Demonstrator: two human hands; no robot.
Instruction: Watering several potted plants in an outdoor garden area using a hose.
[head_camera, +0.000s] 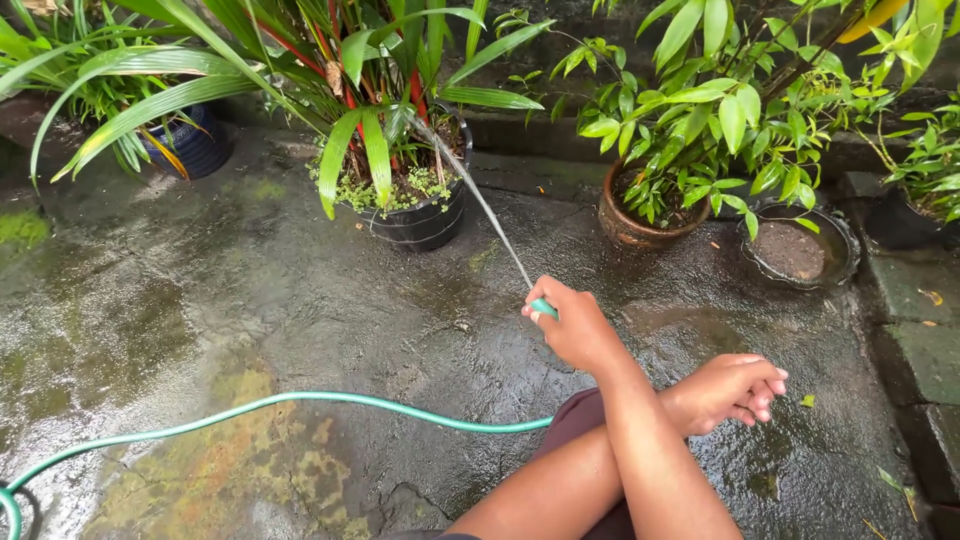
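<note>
One wet concrete floor (250, 300) fills most of the view, dark and patched with green and yellow growth, running under everything else. Four potted plants stand beyond the gripping hand, plus one pot that shows only soil: a black ribbed pot (425, 215) with long green and red leaves straight ahead of the grip, a blue pot (195, 145) far off to its left, a brown clay pot (635, 225) just right of ahead, a shallow dark bowl of soil (795, 250) further right, and a dark pot (900, 220) at the right edge, half cut off and hard to make out under leaves.

One green hose (270, 400) curves across the floor from the lower left corner, where it loops out of the frame, then passes behind the person's leg; the stretch between there and the grip is hidden. Its end (543, 308) shows only as a short green tip poking from the fist.

Two hands are in view, forearms crossed. The right hand (575, 330) is clenched tight around the hose end, thumb over the mouth, and one thin water jet (480, 200) shoots from it up into the black pot. The left hand (730, 392) lies behind and right of the grip, fingers loosely curled, holding nothing, draped over the other forearm.
</note>
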